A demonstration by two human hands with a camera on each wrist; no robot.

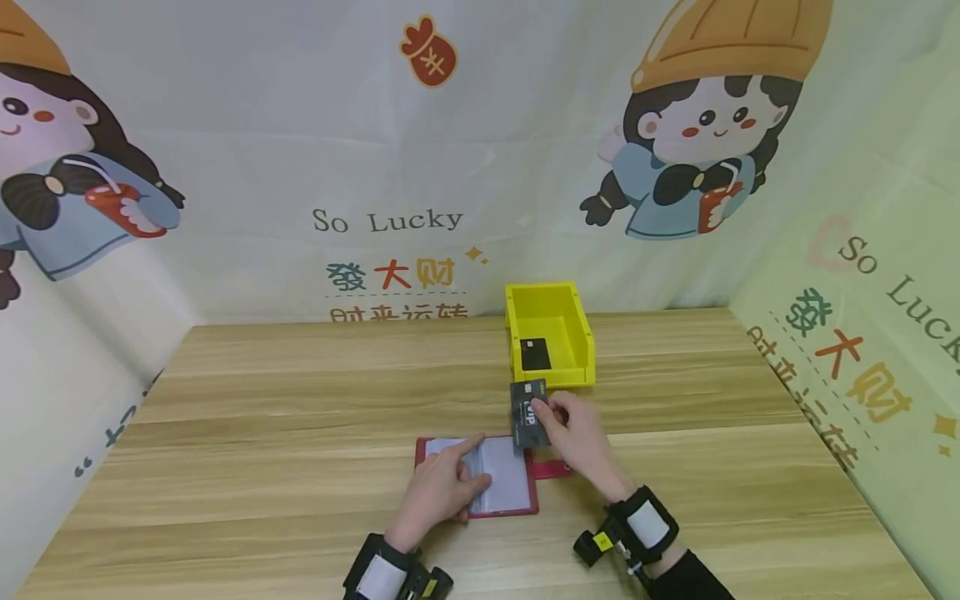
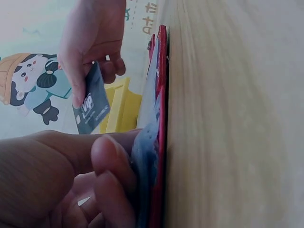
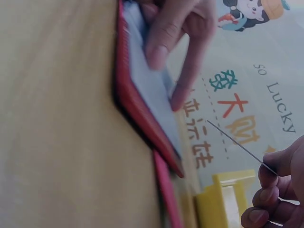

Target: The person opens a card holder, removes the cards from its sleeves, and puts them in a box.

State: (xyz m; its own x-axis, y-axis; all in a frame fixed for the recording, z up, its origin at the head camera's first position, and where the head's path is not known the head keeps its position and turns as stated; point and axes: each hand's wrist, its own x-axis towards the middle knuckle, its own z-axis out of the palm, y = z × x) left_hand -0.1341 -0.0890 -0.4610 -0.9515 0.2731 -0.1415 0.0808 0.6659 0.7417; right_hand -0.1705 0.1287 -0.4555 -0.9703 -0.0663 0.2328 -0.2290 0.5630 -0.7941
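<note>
A red card holder [image 1: 536, 500] lies spread on the wooden table, its clear plastic sleeves [image 1: 506, 475] facing up. My left hand [image 1: 437, 490] rests on it, with index finger and thumb stretched over the sleeves; the other fingers are bent near its lower edge. Between thumb and fingers, my right hand [image 1: 583, 437] pinches a dark card [image 1: 528, 429] lettered "VIP", raised near the holder's upper right corner. In the left wrist view the card [image 2: 92, 102] hangs tilted beyond my left hand. Seen edge-on in the right wrist view, the card [image 3: 237, 144] is a thin line.
Behind the right hand stands a yellow open-front bin [image 1: 583, 337], with a black card [image 1: 535, 355] inside. The holder's red strap [image 1: 552, 470] sticks out to the right. A printed cloth [image 1: 262, 167] hangs at the back of the wooden table [image 1: 262, 417].
</note>
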